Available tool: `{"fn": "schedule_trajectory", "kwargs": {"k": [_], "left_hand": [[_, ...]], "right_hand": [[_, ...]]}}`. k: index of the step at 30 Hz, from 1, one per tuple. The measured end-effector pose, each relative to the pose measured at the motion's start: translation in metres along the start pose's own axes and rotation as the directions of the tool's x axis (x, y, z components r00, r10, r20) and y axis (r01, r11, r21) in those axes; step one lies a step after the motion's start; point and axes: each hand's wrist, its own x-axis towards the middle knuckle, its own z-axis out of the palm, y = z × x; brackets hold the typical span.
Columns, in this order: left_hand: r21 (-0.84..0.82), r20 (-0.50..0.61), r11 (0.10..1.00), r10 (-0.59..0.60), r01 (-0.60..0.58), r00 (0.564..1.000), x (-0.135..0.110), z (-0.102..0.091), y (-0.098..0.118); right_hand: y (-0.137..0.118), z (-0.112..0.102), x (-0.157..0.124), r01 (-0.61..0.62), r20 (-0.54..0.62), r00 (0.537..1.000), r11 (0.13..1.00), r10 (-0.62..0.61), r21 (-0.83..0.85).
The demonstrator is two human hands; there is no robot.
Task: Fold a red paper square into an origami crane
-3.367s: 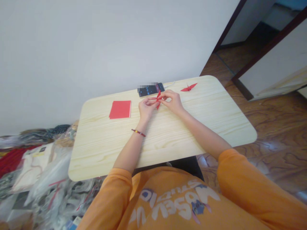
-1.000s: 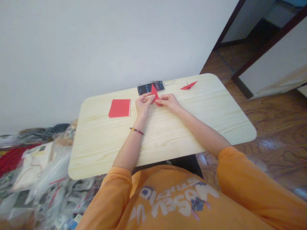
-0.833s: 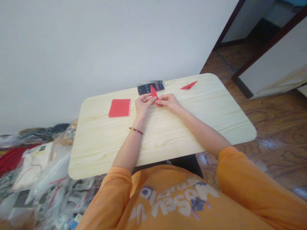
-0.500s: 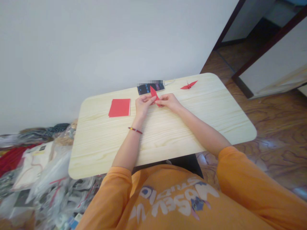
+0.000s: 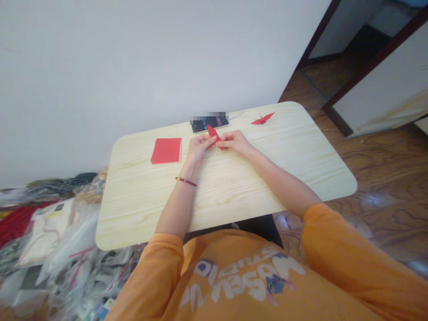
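Both the left hand (image 5: 198,149) and the right hand (image 5: 236,141) are closing in a pinch on a folded red paper piece (image 5: 214,135); they are holding it over the tabletop (image 5: 274,178), just in front of a black phone (image 5: 209,124); its pointed end is now leaning lower toward the left (only a small change); a stack of red paper squares (image 5: 166,150) is lying near the left hand, and a red paper crane (image 5: 263,119) is resting beyond the right hand.

A wooden table (image 5: 267,169) holds red paper (image 5: 166,150), phone (image 5: 209,125) and origami crane (image 5: 262,118).
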Motion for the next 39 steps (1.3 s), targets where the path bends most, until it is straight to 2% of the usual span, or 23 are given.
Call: {"fn": "schedule_trajectory", "kwargs": {"k": [6,8,12,14,21,27,31,39], "left_hand": [[-0.019,0.069,0.998,-0.066,0.068,0.995,-0.0011,-0.0011,0.0016],[-0.016,0.072,0.999,-0.042,0.043,0.997,-0.0018,0.0001,0.0018],[-0.007,0.0,0.999,0.043,-0.043,0.999,-0.0022,0.0026,0.0004],[-0.007,-0.011,0.999,0.049,-0.049,0.999,-0.0019,0.003,-0.0002],[-0.117,0.022,0.99,-0.073,0.075,0.997,-0.0009,0.0028,0.0009],[-0.144,0.008,0.983,-0.114,0.114,0.993,-0.0002,0.0005,0.0003],[-0.135,0.005,0.986,-0.094,0.093,0.996,-0.0007,0.0006,0.0009],[-0.075,-0.032,0.997,-0.026,0.023,0.999,-0.0027,0.0035,0.0023]], "right_hand": [[0.0,-0.0005,0.0005,0.018,0.002,1.0,1.0,-0.018,-0.014],[0.0005,-0.001,0.0006,0.016,-0.001,1.0,1.0,-0.016,-0.02],[0.0002,-0.0012,0.0002,0.007,0.013,1.0,0.999,-0.006,-0.043],[-0.0012,-0.0005,-0.0007,0.004,0.028,1.0,0.998,-0.003,-0.057],[-0.0053,0.0001,-0.0034,0.003,0.062,0.998,0.998,0.001,-0.066],[-0.0016,-0.004,-0.0012,0.002,0.107,0.994,1.0,0.0,-0.019],[-0.0016,-0.0063,-0.0002,-0.007,0.118,0.993,1.0,0.005,0.013],[-0.0033,-0.0065,0.0001,-0.009,0.039,0.999,1.0,0.008,0.023]]}}
